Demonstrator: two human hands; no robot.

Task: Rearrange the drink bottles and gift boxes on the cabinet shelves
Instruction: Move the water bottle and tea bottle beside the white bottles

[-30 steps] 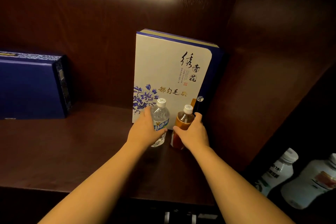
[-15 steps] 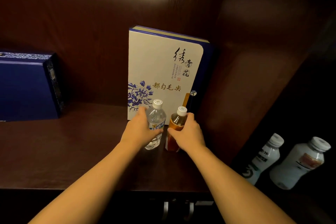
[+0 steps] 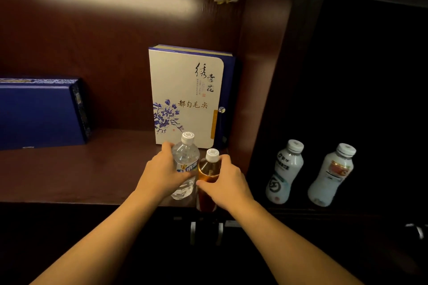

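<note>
On the dark wooden shelf's [image 3: 69, 176] front edge: two bottles, both gripped.
Left hand [image 3: 162, 173] wraps a clear ribbed water bottle [image 3: 185, 164]; right hand [image 3: 228, 184] wraps a smooth amber tea bottle [image 3: 207, 183], touching, before the glossy card gift box [image 3: 185, 95]. Risk: tea bottle's base overhangs; slick plastic may slip.

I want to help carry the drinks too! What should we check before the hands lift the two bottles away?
1. Left hand grips the water bottle: ok.
2. Right hand grips the tea bottle: ok.
3. Both caps on: ok.
4. Bottles upright: ok.
5. White gift box behind stands apart from the bottles: cannot tell.
6. Tea bottle's base still on the shelf: cannot tell, it sits at the edge.
</note>
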